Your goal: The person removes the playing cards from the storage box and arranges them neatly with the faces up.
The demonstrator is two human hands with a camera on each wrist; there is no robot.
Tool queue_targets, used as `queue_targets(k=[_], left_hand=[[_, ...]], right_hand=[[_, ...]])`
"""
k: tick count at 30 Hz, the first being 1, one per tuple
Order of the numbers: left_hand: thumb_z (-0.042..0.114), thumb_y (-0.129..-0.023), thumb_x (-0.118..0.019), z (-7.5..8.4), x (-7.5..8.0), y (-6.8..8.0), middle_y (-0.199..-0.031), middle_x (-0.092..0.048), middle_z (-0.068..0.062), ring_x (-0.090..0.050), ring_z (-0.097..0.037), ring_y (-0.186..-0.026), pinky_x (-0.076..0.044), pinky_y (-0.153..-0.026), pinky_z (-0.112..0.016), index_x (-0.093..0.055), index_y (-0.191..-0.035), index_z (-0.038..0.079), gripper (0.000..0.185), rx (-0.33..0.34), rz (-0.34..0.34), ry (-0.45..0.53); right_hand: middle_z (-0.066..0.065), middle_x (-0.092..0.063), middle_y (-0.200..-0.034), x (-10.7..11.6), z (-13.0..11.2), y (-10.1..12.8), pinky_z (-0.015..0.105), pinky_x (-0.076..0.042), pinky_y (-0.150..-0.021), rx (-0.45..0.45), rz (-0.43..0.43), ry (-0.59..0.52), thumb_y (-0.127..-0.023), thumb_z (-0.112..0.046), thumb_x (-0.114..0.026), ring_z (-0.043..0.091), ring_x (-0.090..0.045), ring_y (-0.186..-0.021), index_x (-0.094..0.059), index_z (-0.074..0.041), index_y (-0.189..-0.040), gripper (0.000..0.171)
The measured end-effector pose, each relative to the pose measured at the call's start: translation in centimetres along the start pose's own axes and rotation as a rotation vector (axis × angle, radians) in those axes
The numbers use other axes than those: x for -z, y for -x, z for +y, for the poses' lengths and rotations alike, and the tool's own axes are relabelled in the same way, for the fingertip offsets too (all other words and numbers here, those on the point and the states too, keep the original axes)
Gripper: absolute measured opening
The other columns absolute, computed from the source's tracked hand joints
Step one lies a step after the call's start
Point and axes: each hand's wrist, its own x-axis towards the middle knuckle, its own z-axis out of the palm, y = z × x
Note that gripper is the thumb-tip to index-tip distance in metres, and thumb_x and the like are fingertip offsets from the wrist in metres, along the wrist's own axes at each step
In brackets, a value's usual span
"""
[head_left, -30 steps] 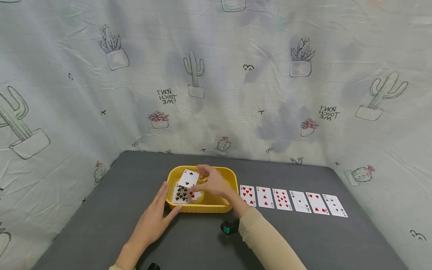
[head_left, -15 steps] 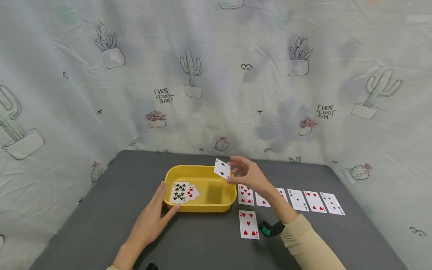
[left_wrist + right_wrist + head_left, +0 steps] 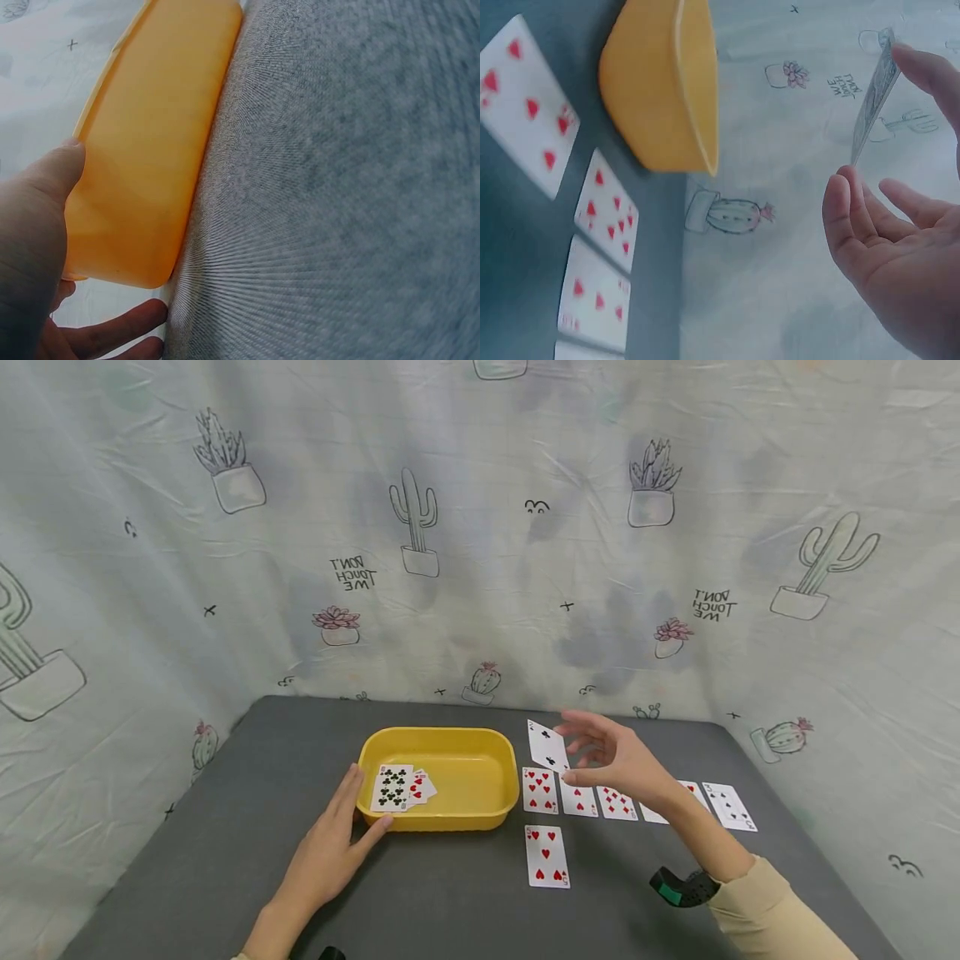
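My right hand (image 3: 624,762) pinches a playing card (image 3: 545,744) with black clubs between thumb and fingertips. The card is tilted in the air over the left end of a row of face-up cards; its patterned back (image 3: 874,97) shows in the right wrist view. My left hand (image 3: 326,852) rests against the near left corner of a yellow tray (image 3: 457,822), thumb at the front rim and fingers straight along the side. In the left wrist view the thumb (image 3: 60,169) touches the rim. Inside the tray, a clubs card (image 3: 392,787) overlaps hearts cards (image 3: 422,788).
Right of the tray runs the row, with a seven of hearts (image 3: 540,791), a diamonds card (image 3: 617,803) and a spades card (image 3: 730,807) among it. A five of hearts (image 3: 547,857) lies below its left end. A printed curtain (image 3: 480,568) hangs behind the grey table (image 3: 450,893).
My right hand has lifted the clubs card out of the tray and carried it right, over the row. The five of hearts has come into view from behind my arm. My left hand stays at the tray.
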Motion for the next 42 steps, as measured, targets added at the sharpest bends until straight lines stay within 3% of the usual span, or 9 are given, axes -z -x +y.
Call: queue_targets(k=[5, 11, 18, 23, 28, 36, 42], left_hand=[[0.063, -0.094, -0.052, 0.0, 0.0, 0.0, -0.163, -0.012, -0.011, -0.03, -0.039, -0.14, -0.036, -0.1, -0.063, -0.016, -0.159, 0.01, 0.091, 0.008, -0.005, 0.003], [0.064, -0.094, -0.051, -0.2, 0.0, 0.0, -0.163, -0.011, -0.011, -0.03, -0.04, -0.139, -0.036, -0.099, -0.063, -0.016, -0.159, 0.01, 0.091, 0.015, -0.021, -0.006], [0.062, -0.094, -0.052, -0.4, 0.1, -0.2, -0.164, -0.008, -0.007, -0.029, -0.04, -0.14, -0.035, -0.1, -0.063, -0.014, -0.159, 0.011, 0.091, 0.011, -0.019, -0.003], [0.063, -0.094, -0.052, -0.3, 0.1, -0.2, -0.163, -0.01, -0.009, -0.03, -0.04, -0.139, -0.035, -0.1, -0.063, -0.015, -0.159, 0.011, 0.091, 0.01, -0.009, -0.01], [0.063, -0.094, -0.052, -0.3, 0.1, -0.2, -0.163, -0.01, -0.01, -0.03, -0.04, -0.14, -0.034, -0.101, -0.063, -0.014, -0.159, 0.011, 0.091, 0.013, -0.012, -0.007], [0.064, -0.094, -0.051, -0.2, 0.0, -0.2, -0.163, -0.01, -0.01, -0.029, -0.04, -0.14, -0.034, -0.101, -0.063, -0.014, -0.159, 0.011, 0.092, 0.018, -0.016, -0.009], [0.062, -0.094, -0.053, -0.2, 0.0, -0.1, -0.163, -0.011, -0.01, -0.03, -0.039, -0.14, -0.035, -0.101, -0.062, -0.015, -0.159, 0.011, 0.091, 0.001, -0.005, -0.001]], right_hand=[[0.014, -0.056, -0.133, 1.4, 0.6, 2.2, 0.033, -0.053, -0.082, 0.092, -0.021, 0.041, -0.078, -0.001, -0.082, 0.031, -0.056, -0.104, -0.046, -0.01, -0.145, 0.077], [0.023, -0.053, -0.134, 2.5, 3.1, 5.2, 0.031, -0.053, -0.08, 0.175, -0.034, 0.022, -0.075, 0.008, -0.082, 0.032, -0.055, -0.104, -0.043, -0.001, -0.146, 0.08], [0.023, -0.051, -0.136, 3.1, 5.9, 8.3, 0.037, -0.054, -0.08, 0.102, -0.036, 0.024, -0.076, 0.007, -0.082, 0.024, -0.056, -0.105, -0.043, 0.001, -0.146, 0.08], [0.018, -0.053, -0.135, 3.2, 7.2, 9.4, 0.032, -0.053, -0.079, 0.042, -0.031, 0.076, -0.075, 0.001, -0.085, 0.023, -0.058, -0.101, -0.043, 0.002, -0.145, 0.082], [0.014, -0.054, -0.135, 3.0, 8.1, 10.0, 0.029, -0.053, -0.078, 0.002, -0.034, 0.081, -0.073, -0.004, -0.087, 0.024, -0.06, -0.1, -0.047, -0.001, -0.144, 0.081], [0.022, -0.053, -0.135, 2.3, 9.3, 10.2, 0.03, -0.054, -0.077, 0.048, -0.072, 0.074, -0.075, -0.001, -0.085, 0.024, -0.057, -0.103, -0.045, 0.001, -0.144, 0.08], [0.014, -0.057, -0.133, 1.7, 10.7, 10.1, 0.031, -0.054, -0.074, -0.033, -0.121, 0.066, -0.075, -0.007, -0.086, 0.021, -0.059, -0.097, -0.046, 0.002, -0.143, 0.079]])
